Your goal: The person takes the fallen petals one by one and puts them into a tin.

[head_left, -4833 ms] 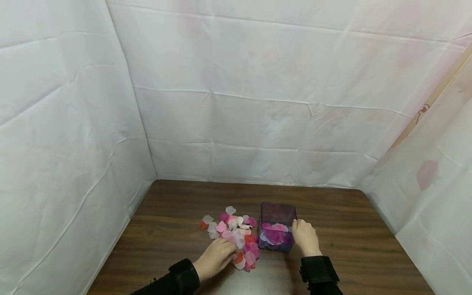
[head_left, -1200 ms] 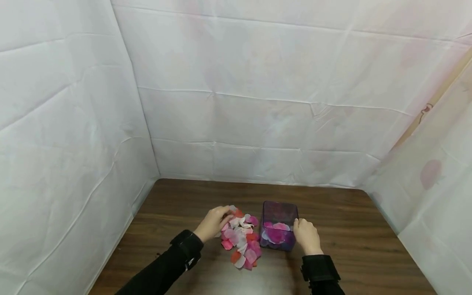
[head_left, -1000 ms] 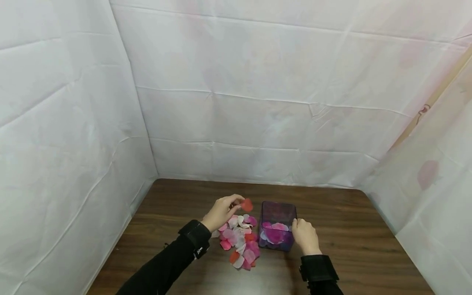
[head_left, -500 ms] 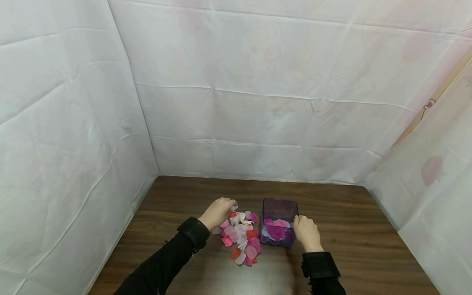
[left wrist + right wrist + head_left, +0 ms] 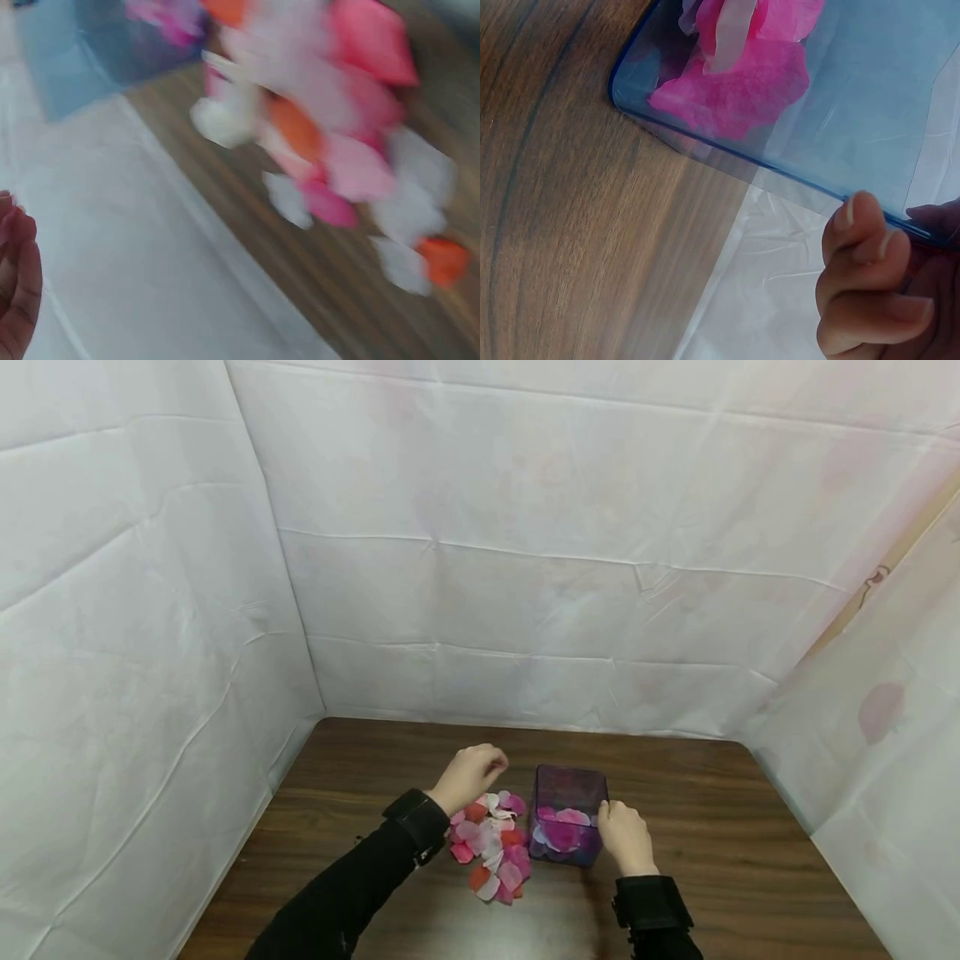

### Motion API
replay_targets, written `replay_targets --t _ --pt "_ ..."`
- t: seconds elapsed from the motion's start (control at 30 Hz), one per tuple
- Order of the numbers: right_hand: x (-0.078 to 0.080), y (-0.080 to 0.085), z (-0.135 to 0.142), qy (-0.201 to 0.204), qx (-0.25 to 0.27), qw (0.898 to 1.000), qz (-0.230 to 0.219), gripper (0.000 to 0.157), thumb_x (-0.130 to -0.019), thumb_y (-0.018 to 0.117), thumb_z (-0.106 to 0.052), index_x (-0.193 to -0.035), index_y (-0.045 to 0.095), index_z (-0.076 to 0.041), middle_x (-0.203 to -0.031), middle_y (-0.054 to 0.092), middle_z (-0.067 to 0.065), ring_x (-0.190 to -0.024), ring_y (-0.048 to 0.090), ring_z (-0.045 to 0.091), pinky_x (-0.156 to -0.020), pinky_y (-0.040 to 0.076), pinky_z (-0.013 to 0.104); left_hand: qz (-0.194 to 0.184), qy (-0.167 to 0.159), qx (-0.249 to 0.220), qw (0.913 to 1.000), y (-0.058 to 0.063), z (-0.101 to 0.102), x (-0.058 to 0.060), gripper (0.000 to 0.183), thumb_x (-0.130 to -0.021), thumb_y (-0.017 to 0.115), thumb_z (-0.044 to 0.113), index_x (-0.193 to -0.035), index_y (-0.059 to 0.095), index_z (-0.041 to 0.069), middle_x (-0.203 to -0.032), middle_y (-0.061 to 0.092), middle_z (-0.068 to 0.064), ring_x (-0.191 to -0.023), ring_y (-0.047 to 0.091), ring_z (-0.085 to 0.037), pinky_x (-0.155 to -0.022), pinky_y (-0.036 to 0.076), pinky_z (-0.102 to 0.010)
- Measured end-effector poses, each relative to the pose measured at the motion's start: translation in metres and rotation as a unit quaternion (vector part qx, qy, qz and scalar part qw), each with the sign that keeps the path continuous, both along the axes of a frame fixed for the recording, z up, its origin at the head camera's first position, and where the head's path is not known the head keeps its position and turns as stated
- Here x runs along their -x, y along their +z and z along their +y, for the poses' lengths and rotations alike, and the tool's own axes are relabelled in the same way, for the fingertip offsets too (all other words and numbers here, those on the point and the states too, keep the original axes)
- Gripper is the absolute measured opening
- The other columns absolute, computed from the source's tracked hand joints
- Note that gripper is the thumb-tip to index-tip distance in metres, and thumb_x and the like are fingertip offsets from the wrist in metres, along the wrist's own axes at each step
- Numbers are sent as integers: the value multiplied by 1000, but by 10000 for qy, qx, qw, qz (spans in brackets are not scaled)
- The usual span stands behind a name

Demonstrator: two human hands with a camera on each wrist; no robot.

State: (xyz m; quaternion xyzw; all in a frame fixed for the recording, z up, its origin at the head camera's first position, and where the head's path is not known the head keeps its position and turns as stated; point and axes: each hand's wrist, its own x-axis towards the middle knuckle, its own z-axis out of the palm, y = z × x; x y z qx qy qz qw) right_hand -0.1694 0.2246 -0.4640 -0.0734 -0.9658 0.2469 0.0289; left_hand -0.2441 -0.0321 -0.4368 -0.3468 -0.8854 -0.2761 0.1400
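Note:
A see-through purple plastic box (image 5: 568,787) stands on the table with pink and pale artificial petals (image 5: 562,835) inside. My right hand (image 5: 626,839) pinches the box's right rim; in the right wrist view its curled fingers (image 5: 870,277) lie against the bluish-looking wall (image 5: 870,97). Left of the box lies a loose pile of pink, white and orange-red petals (image 5: 491,843). My left hand (image 5: 471,774) is raised over the far end of this pile, fingers bent. In the left wrist view its fingertips (image 5: 16,225) meet at the frame's edge, and any petal between them cannot be made out.
The brown wood-grain table (image 5: 720,860) extends to both sides. White cloth (image 5: 525,610) hangs behind it and at the left and right. Several petals (image 5: 330,97) look blurred in the left wrist view.
My left hand lifted a red petal, came back down at the pile's far end, then rose and moved right. Petals at the pile's far left are gone from view. My right hand stays on the box.

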Motion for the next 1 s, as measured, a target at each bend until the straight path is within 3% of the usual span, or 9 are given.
replay_targets --t 0.13,0.23,0.37,0.47,0.57,0.67,0.73,0.83,1.0 --pt "2 0 0 8 -15 10000 -18 41 -99 33 -17 -60 39 -7 -60 44 8 -60 49 22 -57 40 39 -131 -393 100 9991 18 34 -4 7 -88 64 11 -93 69 10 -91 69 -1 -85 65 -10 -76 51 -18" --pt "5 -1 0 27 -39 10000 -15 40 -98 34 -16 -63 46 -2 -63 49 12 -62 54 26 -57 42 41 -212 -677 350 9969 23 59 -8 8 -89 63 13 -95 69 11 -93 70 1 -88 65 -8 -77 50 -15" --pt "6 -1 0 26 -123 9999 69 38 -97 35 -15 -72 56 4 -75 62 25 -74 63 41 -61 47 49 -238 -922 678 9931 21 83 -12 11 -90 63 14 -98 69 11 -94 71 3 -85 65 -4 -75 48 -12" --pt "6 0 0 19 -135 9999 80 38 -97 35 -15 -75 58 6 -81 64 29 -78 63 45 -63 47 52 -262 -1061 1043 9885 15 93 -15 16 -90 62 14 -105 69 13 -97 72 4 -79 64 -2 -73 47 -10" --pt "5 -1 0 39 -134 9999 72 38 -97 34 -14 -78 60 8 -81 64 28 -78 63 44 -63 47 52 -496 -1358 1540 9774 11 95 -19 28 -91 61 16 -119 65 14 -110 70 4 -84 64 -3 -78 48 -12" --pt "3 -2 1 65 -132 9999 43 38 -97 34 -14 -83 61 10 -84 65 29 -81 63 45 -66 48 53 -634 -1687 1924 9646 7 92 -22 37 -93 60 20 -129 57 16 -124 63 3 -103 62 -7 -91 46 -17" --pt "2 -2 1 44 -111 9999 32 39 -97 34 -14 -84 62 10 -86 65 30 -81 63 46 -67 48 54 -713 -1810 1896 9624 6 88 -23 38 -95 56 23 -132 55 16 -131 59 2 -120 55 -10 -101 42 -21" --pt "1 -1 2 -19 -47 10000 -23 39 -97 35 -15 -79 61 8 -81 65 27 -76 64 41 -62 48 49 -640 -1787 1603 9686 5 80 -21 35 -96 53 26 -130 56 16 -130 59 0 -124 52 -12 -104 39 -24" --pt "0 -1 2 -49 12 9999 -145 41 -99 34 -17 -64 49 -2 -64 52 11 -61 52 23 -55 41 38 -360 -1242 995 9866 1 54 -10 33 -97 51 31 -125 60 17 -129 57 -3 -124 50 -18 -106 38 -31"
